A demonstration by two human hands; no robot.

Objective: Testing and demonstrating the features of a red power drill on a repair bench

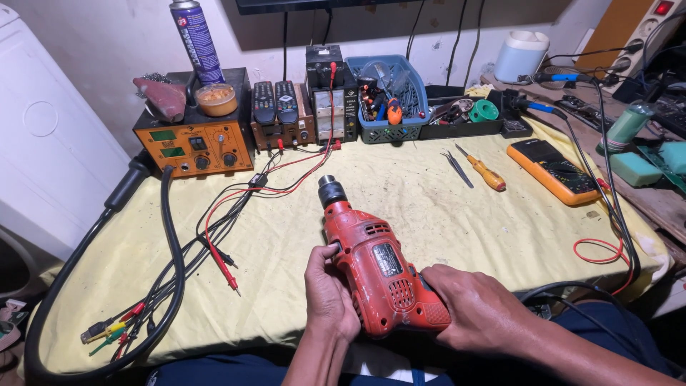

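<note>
A worn red electric drill (pixel 375 261) lies on its side on the yellow cloth (pixel 429 207), its black chuck pointing away from me toward the back. My left hand (pixel 327 293) grips the left side of the drill body, thumb on the casing. My right hand (pixel 475 307) wraps the rear end of the drill near the handle. Both hands hold the drill near the table's front edge.
An orange bench unit (pixel 194 146) with a thick black hose (pixel 168 236) and red and black test leads (pixel 221 261) sits at back left. A blue basket of tools (pixel 389 96), tweezers (pixel 457 168), an orange screwdriver (pixel 486 171) and an orange multimeter (pixel 557 171) lie at back right.
</note>
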